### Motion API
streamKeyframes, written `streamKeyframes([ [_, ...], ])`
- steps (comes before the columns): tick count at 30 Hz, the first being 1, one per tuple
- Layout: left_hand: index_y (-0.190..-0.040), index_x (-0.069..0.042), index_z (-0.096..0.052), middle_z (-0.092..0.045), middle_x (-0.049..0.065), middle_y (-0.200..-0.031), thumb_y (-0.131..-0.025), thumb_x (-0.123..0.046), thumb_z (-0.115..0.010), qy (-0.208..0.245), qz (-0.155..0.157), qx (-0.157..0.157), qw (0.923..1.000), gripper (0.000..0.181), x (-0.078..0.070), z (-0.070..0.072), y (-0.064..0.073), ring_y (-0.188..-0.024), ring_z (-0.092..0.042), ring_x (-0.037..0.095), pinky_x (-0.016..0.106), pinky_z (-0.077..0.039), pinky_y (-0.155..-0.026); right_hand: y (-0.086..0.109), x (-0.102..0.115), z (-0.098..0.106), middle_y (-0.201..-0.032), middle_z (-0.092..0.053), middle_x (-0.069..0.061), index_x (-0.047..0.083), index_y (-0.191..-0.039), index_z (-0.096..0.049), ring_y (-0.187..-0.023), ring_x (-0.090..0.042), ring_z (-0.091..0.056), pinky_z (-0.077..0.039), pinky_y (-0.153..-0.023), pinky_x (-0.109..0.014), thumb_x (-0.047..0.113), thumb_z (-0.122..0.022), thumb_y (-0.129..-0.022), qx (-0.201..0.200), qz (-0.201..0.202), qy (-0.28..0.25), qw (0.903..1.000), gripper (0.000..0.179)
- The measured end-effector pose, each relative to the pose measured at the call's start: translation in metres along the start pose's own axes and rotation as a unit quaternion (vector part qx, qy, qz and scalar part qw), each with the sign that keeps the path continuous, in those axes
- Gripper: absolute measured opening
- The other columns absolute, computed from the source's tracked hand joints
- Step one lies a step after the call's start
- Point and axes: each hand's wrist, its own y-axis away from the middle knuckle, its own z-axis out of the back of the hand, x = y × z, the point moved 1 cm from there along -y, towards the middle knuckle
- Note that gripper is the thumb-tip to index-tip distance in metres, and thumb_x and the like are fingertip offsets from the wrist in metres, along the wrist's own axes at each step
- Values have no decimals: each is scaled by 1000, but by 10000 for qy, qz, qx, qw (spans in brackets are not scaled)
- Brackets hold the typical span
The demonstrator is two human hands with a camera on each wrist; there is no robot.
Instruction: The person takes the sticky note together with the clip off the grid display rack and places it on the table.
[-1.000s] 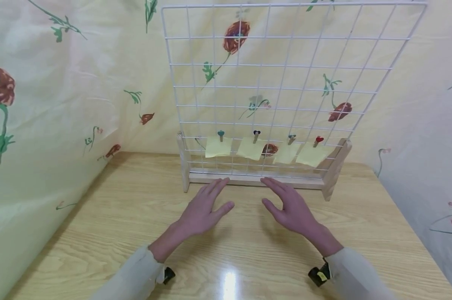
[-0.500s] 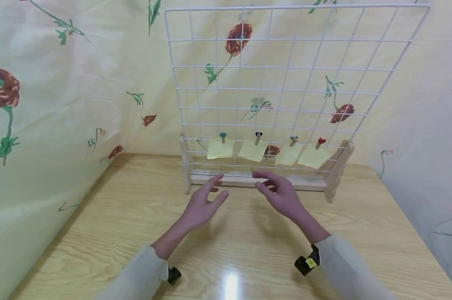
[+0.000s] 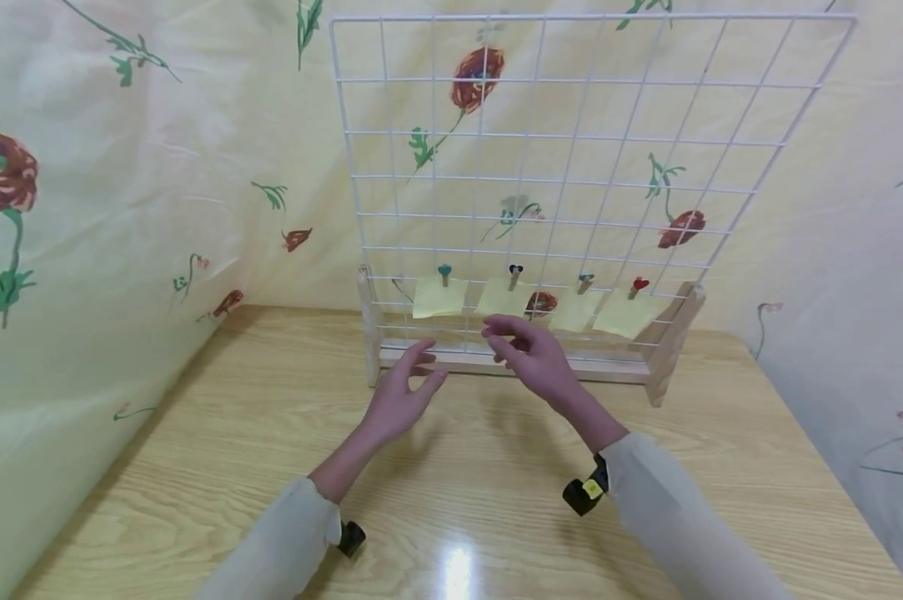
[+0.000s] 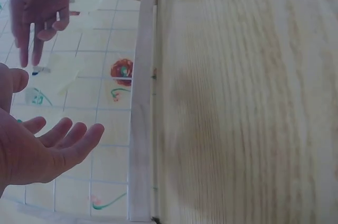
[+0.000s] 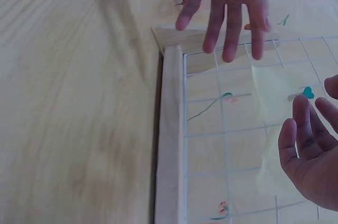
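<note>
Several pale yellow paper notes [image 3: 439,297] hang in a row low on a white wire grid [image 3: 541,154]. Each note has a small clothespin with a heart on top: a teal-heart clothespin [image 3: 444,275] at the left, a dark one [image 3: 515,275], a blue one [image 3: 584,282], and a red one [image 3: 639,286] at the right. My right hand [image 3: 535,362] hovers before the second note, fingers loosely bent, holding nothing. Lower and left of it, my left hand [image 3: 397,400] floats above the table with relaxed fingers. The right wrist view shows both hands apart from the notes.
The grid stands in a wooden base [image 3: 481,362] with upright side supports [image 3: 674,342] on a light wood table [image 3: 271,433]. Flower-printed cloth [image 3: 121,208] covers the walls behind and at both sides. Each wrist wears a small black camera [image 3: 582,495].
My right hand has moved up and left toward the second note, and its fingers have bent from straight. My left hand has shifted slightly left, its fingers loosening. The notes have stayed in place.
</note>
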Motion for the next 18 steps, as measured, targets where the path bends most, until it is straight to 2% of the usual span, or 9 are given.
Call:
streamKeyframes([
  [2, -144, -18, -40, -55, 14, -133, -97, -39, -55, 74, 112, -13, 9999, 54, 2, 2, -4, -117, -56, 32, 53, -51, -91, -6, 5, -2, -117, -64, -20, 5, -129, -59, -86, -34, -64, -58, -73, -38, 18, -57, -98, -1, 1, -79, 10000, 33],
  [9, -145, -18, -40, -59, 9, -129, -97, -40, -56, 408, 445, -220, 9979, 55, 6, 4, -15, -112, -59, 28, 48, -52, -91, -24, 17, -10, -115, -65, -19, 2, -130, -58, -78, -21, -65, -56, -69, -27, 17, -58, -97, -30, 25, -263, 9996, 36],
  [14, -147, -18, -35, -54, 14, -135, -97, -37, -56, 553, 625, -358, 9959, 58, 7, 5, -21, -114, -57, 29, 45, -54, -90, -35, 20, -15, -115, -65, -20, 2, -130, -57, -82, -34, -64, -56, -69, -29, 17, -58, -97, -82, -38, -292, 9995, 36],
  [18, -148, -20, -33, -49, 14, -139, -96, -39, -57, 695, 781, -501, 9933, 61, 5, 6, -26, -116, -55, 29, 44, -54, -89, -44, 22, -17, -114, -65, -20, 3, -130, -58, -79, -30, -63, -55, -67, -29, 16, -59, -97, -187, -38, -344, 9992, 36],
])
